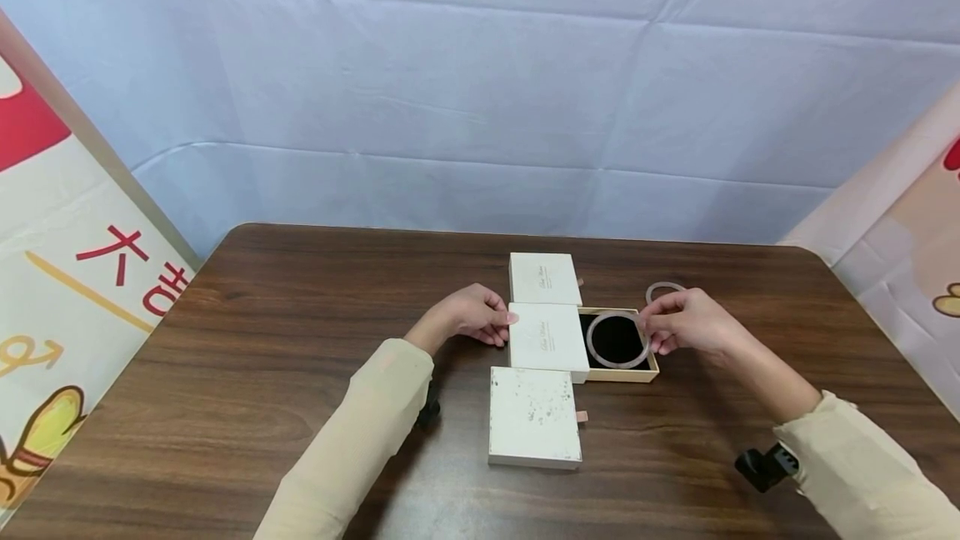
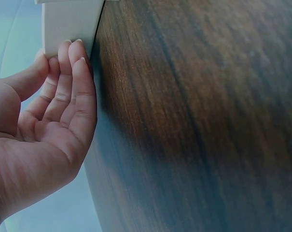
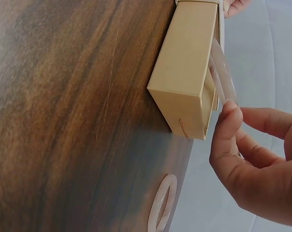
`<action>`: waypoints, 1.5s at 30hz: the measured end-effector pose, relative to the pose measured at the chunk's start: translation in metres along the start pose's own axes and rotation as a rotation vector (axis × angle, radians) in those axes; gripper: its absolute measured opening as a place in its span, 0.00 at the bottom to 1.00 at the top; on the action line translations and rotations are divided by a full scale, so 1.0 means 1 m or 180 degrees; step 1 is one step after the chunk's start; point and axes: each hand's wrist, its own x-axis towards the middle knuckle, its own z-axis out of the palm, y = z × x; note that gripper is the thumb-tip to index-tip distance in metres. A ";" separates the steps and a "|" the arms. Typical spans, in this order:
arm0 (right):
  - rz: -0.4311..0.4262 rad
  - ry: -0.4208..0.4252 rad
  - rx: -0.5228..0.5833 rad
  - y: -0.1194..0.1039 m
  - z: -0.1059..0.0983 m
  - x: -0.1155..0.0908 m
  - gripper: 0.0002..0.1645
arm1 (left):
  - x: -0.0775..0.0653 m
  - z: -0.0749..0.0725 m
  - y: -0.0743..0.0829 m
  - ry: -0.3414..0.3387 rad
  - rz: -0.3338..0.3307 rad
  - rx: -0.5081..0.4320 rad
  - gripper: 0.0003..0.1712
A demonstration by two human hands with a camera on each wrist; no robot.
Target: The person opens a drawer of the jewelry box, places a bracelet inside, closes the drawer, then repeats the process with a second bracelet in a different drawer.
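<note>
We pinch the pale bangle [image 1: 591,346] by its right edge in our right hand [image 1: 690,322], the nearer of our 2; the ring lies left of that grip, tilted over the black-lined drawer [image 1: 618,375], its far edge lower. That hand angles in from the right. Our left hand [image 1: 472,315] grips the left end of the white box sleeve [image 1: 547,340].
</note>
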 end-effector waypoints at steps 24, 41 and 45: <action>0.0011 0.0021 0.0149 0.002 -0.004 -0.001 0.13 | -0.002 0.000 0.001 0.0000 -0.0005 0.0000 0.10; 0.0126 -0.0014 0.0159 0.016 -0.014 0.000 0.10 | -0.001 0.000 0.000 0.0005 -0.0002 0.0008 0.10; 0.0169 -0.0082 0.0193 0.020 -0.016 0.001 0.10 | -0.001 0.000 0.000 0.0006 0.0001 0.0010 0.10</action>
